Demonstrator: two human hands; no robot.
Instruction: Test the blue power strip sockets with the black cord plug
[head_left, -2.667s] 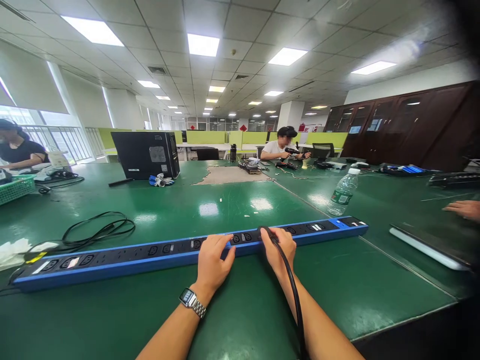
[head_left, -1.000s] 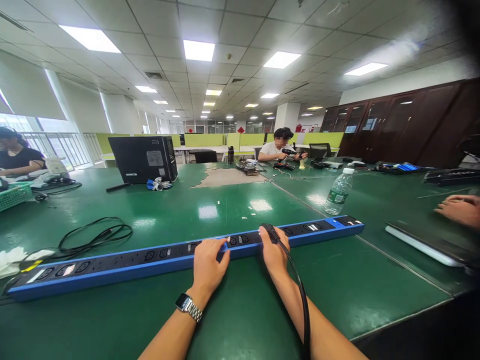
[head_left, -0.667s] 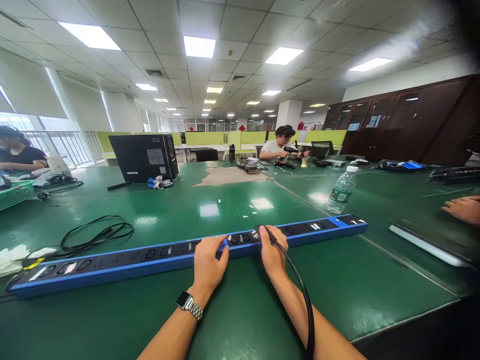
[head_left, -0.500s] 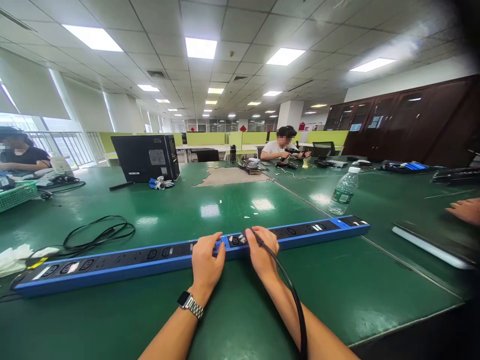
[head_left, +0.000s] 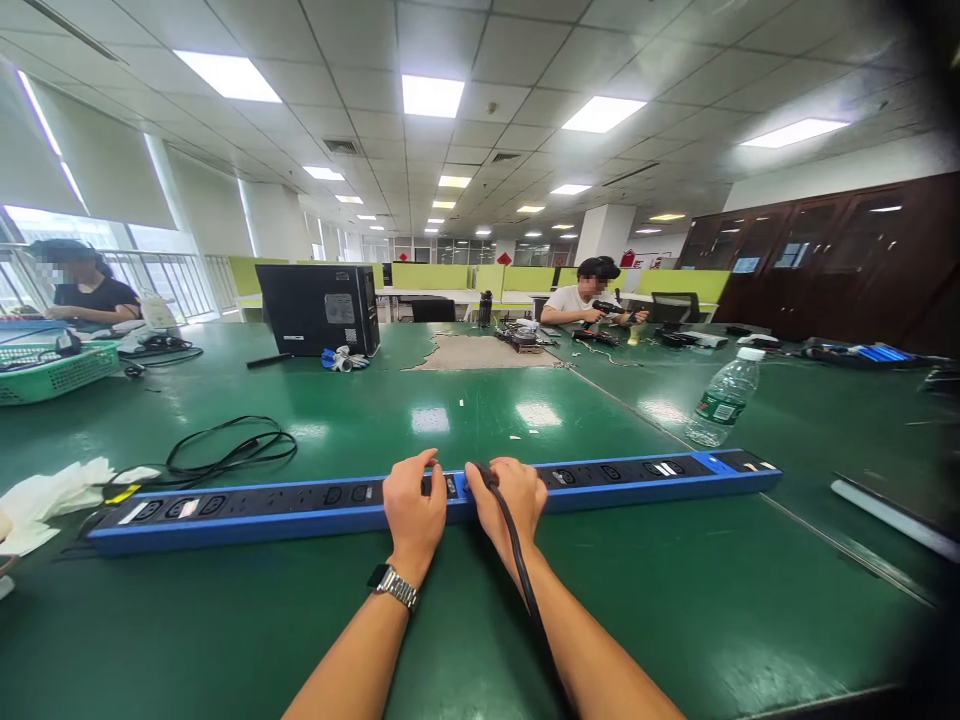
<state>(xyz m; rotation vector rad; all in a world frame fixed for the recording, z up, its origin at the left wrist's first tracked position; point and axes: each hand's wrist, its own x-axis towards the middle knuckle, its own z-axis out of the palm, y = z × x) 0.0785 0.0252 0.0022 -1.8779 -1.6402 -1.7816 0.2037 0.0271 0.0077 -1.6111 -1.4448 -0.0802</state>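
A long power strip [head_left: 262,528], blue-sided with black sockets on top, lies across the green table in front of me. My left hand [head_left: 415,510] is closed over the strip near its middle, with fingers curled on the far edge. Just to its right, my right hand [head_left: 514,500] grips the plug end of a thick black cable [head_left: 526,580] over the strip's sockets. The plug itself is mostly hidden by my fingers, and I cannot tell whether it sits in a socket. The cable runs back along my right forearm.
A water bottle [head_left: 724,400] stands behind the strip's right end. Left are a coiled black cord [head_left: 225,455], white tissues [head_left: 56,495] and a green basket [head_left: 82,372]. A black computer case [head_left: 319,310] stands farther back. Two people sit across the table.
My right hand has moved left along the strip with the cable plug, nearer my left hand. The view has turned left, and another person's hand at the right edge has gone out of sight.
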